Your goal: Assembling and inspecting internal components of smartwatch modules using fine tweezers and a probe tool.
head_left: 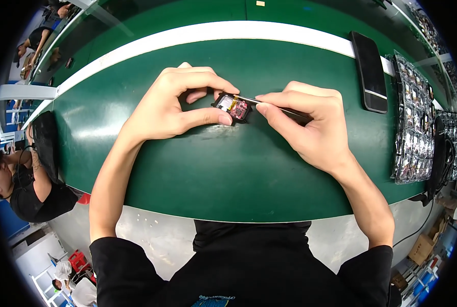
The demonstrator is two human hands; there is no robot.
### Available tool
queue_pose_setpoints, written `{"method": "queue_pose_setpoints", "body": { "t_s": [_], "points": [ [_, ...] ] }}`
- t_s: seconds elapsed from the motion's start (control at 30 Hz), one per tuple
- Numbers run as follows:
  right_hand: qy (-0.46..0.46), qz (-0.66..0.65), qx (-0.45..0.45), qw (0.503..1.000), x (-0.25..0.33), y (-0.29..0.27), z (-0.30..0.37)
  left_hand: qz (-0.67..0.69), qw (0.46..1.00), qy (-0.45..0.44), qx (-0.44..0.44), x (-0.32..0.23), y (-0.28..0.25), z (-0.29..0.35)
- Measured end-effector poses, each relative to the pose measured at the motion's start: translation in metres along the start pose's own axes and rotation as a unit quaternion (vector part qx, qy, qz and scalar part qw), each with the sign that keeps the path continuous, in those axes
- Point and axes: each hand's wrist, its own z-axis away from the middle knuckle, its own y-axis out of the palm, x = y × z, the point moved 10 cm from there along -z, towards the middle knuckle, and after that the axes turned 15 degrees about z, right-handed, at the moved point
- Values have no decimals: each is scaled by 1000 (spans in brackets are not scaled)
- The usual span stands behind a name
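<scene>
Between the thumb and forefinger of my left hand [180,105] is a small black device housing [242,115], tilted on the green tabletop [223,174]. Its inside is bare, showing a silver block, a strip of yellow tape and a reddish circuit board. My right hand [310,115] pinches a thin metal tool [246,98], likely tweezers, like a pen. The tool's tip reaches the housing's upper edge, close to my left fingertip. Whether the tip grips anything is too small to tell.
A black smartphone [370,71] lies at the far right by a white strip [187,37] crossing the table. Beside it, a clear plastic tray [412,123] holds several small parts. A black bag [44,146] sits at the left edge, near a seated person [39,192].
</scene>
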Motion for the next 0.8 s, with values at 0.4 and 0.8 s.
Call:
{"method": "queue_pose_setpoints", "body": {
  "t_s": [0.4,0.8],
  "points": [
    [5,-38,23,999,-5,3,0,-4,1000,4,15,0,3,0],
    [-5,-25,37,999,-2,3,-1,-23,999,3,25,-3,6,0]
  ]
}}
